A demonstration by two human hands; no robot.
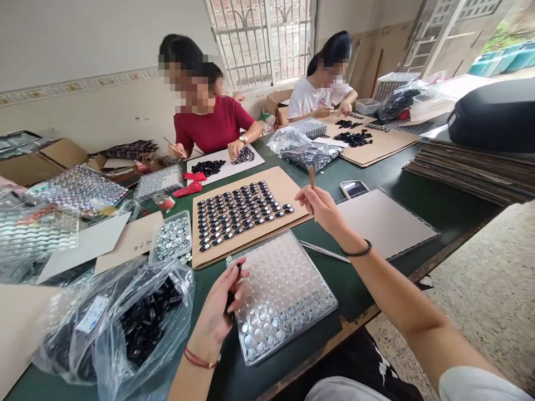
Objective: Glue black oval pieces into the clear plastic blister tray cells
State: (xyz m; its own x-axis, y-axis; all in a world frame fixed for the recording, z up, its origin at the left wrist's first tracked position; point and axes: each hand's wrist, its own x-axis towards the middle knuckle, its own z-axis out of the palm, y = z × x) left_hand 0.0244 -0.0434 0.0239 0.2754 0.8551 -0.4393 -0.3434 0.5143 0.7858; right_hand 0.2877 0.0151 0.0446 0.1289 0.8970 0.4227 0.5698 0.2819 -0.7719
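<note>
A clear tray (292,335) lay nearest the person, round silvery gems (271,326) filling its near rows. A plastic bag (111,356) contained loose black pieces; a small box (189,234) contained gems. The left hand (221,298) grasped black pieces (230,301) at the tray's left edge. The right hand (324,209) gripped a wooden stick (311,178). Green tabletop (355,289) separated tray and table edge.

A pale wall (92,33) with a patterned tile border (83,84) fills the upper left. Top centre: a barred window (251,42). Upper right: daylight outdoors. A dark green table (443,207) spans the middle; speckled floor (489,267), lower right.
</note>
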